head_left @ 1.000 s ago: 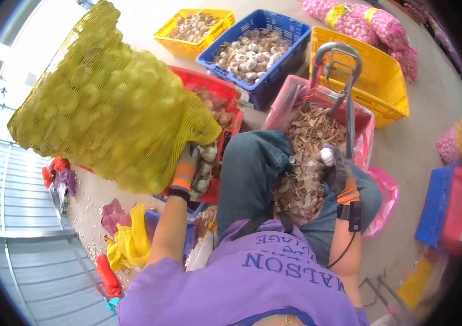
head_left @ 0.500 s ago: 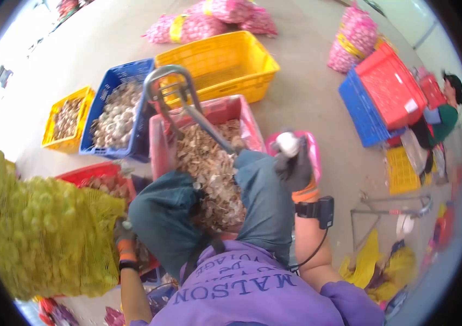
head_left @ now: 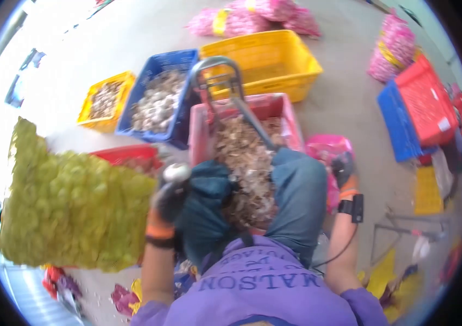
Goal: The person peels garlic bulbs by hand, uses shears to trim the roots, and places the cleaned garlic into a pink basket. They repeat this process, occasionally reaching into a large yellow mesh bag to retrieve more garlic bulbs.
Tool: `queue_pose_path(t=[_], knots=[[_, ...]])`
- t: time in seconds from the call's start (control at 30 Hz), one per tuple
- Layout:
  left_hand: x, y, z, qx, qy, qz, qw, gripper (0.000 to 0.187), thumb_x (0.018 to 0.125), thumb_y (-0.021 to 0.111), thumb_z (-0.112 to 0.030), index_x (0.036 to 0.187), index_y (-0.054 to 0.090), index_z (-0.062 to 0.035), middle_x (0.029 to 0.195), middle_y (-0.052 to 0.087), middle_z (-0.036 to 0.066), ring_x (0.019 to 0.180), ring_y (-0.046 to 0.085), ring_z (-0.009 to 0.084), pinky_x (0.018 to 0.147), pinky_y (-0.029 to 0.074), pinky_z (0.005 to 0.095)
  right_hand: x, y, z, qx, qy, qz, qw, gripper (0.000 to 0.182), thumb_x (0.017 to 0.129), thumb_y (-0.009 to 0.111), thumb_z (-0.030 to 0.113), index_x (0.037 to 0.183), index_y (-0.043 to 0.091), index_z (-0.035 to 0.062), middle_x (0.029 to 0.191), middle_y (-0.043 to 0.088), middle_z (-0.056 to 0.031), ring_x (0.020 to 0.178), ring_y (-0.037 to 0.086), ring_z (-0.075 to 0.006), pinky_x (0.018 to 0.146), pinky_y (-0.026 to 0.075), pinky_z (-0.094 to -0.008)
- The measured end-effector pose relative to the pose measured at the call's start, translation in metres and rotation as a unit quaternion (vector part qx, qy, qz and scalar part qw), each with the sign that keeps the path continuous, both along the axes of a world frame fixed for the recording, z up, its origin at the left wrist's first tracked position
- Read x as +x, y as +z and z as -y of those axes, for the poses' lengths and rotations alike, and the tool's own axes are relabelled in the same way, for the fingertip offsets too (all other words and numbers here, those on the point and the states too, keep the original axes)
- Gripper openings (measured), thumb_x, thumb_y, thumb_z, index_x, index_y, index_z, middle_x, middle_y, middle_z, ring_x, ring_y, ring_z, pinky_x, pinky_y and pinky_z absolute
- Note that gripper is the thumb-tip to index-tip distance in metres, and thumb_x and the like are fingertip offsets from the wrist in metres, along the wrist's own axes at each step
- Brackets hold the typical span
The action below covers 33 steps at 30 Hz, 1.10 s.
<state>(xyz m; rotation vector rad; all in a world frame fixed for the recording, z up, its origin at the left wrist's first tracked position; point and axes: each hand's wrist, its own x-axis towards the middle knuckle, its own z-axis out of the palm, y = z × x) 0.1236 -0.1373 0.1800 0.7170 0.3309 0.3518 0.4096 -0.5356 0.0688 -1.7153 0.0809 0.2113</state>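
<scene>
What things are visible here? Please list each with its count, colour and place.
mesh sack: one, yellow-green, full, at left, beside left hand
crate of husks: one, pink, in front of the knees
metal frame: one, grey, over the pink crate
garlic crate: one, blue, upper middle
small crate: one, yellow, upper left
big crate: one, yellow, top centre
stacked crates: red on blue, right
pink sacks: several, top
left hand: dark glove, holds a whitish round thing
right hand: dark glove, on pink bag
</scene>
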Motion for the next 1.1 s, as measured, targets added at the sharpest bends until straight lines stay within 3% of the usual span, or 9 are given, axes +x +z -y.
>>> queue_pose_path(t=[0.03, 0.07, 0.1, 0.23, 0.3, 0.33, 0.53, 0.63, 1.1], knots=[[0.017, 0.008, 0.010, 0.070, -0.008, -0.010, 0.997, 0.053, 0.079, 0.063, -0.008, 0.127, 0.040, -0.0097, 0.117, 0.051, 0.008, 0.105, 0.052, 0.0196, 0.090, 0.044, 0.0297, 0.007, 0.010, -0.016, 0.300, -0.089, -0.129, 0.941, 0.040, 0.087, 0.055, 0.028, 0.121, 0.047, 0.0078, 0.093, 0.059, -0.0065, 0.086, 0.060, -0.0161, 0.070, 0.050, -0.0253], [0.032, 0.014, 0.019, 0.136, -0.022, -0.021, 0.990, 0.054, 0.077, 0.064, -0.007, 0.126, 0.042, -0.0106, 0.115, 0.051, 0.007, 0.103, 0.053, 0.0192, 0.087, 0.045, 0.0293, -0.001, 0.038, -0.042, 0.306, -0.075, -0.136, 0.939, 0.040, 0.087, 0.055, 0.028, 0.121, 0.047, 0.0078, 0.093, 0.059, -0.0065, 0.086, 0.060, -0.0161, 0.070, 0.050, -0.0253], [0.045, 0.012, 0.021, 0.162, -0.041, -0.021, 0.986, 0.054, 0.076, 0.065, -0.007, 0.123, 0.041, -0.0086, 0.111, 0.052, 0.008, 0.099, 0.054, 0.0182, 0.084, 0.046, 0.0281, -0.019, 0.076, -0.073, 0.180, 0.009, 0.009, 0.984, 0.038, 0.088, 0.055, 0.031, 0.116, 0.050, 0.0068, 0.094, 0.059, -0.0063, 0.080, 0.059, -0.0132, 0.070, 0.050, -0.0252], [0.082, -0.006, 0.031, 0.229, -0.059, -0.028, 0.971, 0.054, 0.074, 0.067, -0.005, 0.121, 0.040, -0.0076, 0.107, 0.053, 0.007, 0.092, 0.056, 0.0151, 0.074, 0.050, 0.0274, -0.016, 0.085, -0.145, 0.111, 0.223, 0.031, 0.968, 0.044, 0.088, 0.053, 0.037, 0.118, 0.050, 0.0058, 0.101, 0.060, -0.0086, 0.085, 0.060, -0.0186, 0.076, 0.049, -0.0299], [0.093, -0.009, 0.035, 0.200, -0.043, -0.012, 0.979, 0.055, 0.074, 0.067, -0.005, 0.121, 0.040, -0.0076, 0.106, 0.054, 0.007, 0.090, 0.056, 0.0145, 0.074, 0.050, 0.0282, -0.009, 0.020, -0.191, -0.158, 0.152, 0.364, 0.905, 0.046, 0.088, 0.053, 0.035, 0.124, 0.045, 0.0076, 0.100, 0.063, -0.0120, 0.086, 0.062, -0.0238, 0.077, 0.049, -0.0358], [0.098, -0.016, 0.034, 0.180, -0.040, 0.003, 0.983, 0.055, 0.073, 0.068, -0.005, 0.121, 0.040, -0.0073, 0.105, 0.054, 0.006, 0.089, 0.056, 0.0143, 0.075, 0.050, 0.0284, -0.008, 0.007, -0.205, -0.156, 0.154, 0.371, 0.903, 0.046, 0.088, 0.053, 0.035, 0.124, 0.045, 0.0076, 0.100, 0.063, -0.0120, 0.086, 0.062, -0.0238, 0.077, 0.049, -0.0358], [0.131, -0.050, 0.014, 0.208, -0.008, -0.025, 0.978, 0.047, 0.076, 0.068, -0.007, 0.116, 0.044, -0.0034, 0.104, 0.056, 0.006, 0.091, 0.057, 0.0149, 0.081, 0.048, 0.0275, -0.026, 0.050, -0.210, -0.196, 0.314, 0.253, 0.894, 0.040, 0.091, 0.044, 0.020, 0.130, 0.041, 0.0154, 0.100, 0.063, -0.0065, 0.079, 0.063, -0.0203, 0.072, 0.049, -0.0361], [0.151, -0.048, 0.013, 0.196, 0.026, -0.023, 0.980, 0.045, 0.077, 0.068, -0.006, 0.115, 0.044, -0.0027, 0.102, 0.057, 0.006, 0.092, 0.057, 0.0139, 0.082, 0.048, 0.0278, -0.037, 0.090, -0.196, 0.024, 0.341, 0.012, 0.940, 0.042, 0.094, 0.047, 0.029, 0.132, 0.038, 0.0140, 0.084, 0.053, -0.0011, 0.056, 0.047, -0.0070, 0.049, 0.043, -0.0213], [0.185, -0.047, -0.002, 0.128, 0.059, -0.020, 0.990, 0.043, 0.074, 0.071, -0.010, 0.111, 0.051, -0.0001, 0.099, 0.059, 0.004, 0.089, 0.057, 0.0128, 0.083, 0.046, 0.0261, -0.037, 0.120, -0.193, 0.003, 0.358, 0.035, 0.933, 0.048, 0.092, 0.049, 0.035, 0.133, 0.038, 0.0131, 0.073, 0.050, -0.0016, 0.051, 0.045, -0.0081, 0.043, 0.041, -0.0233]])
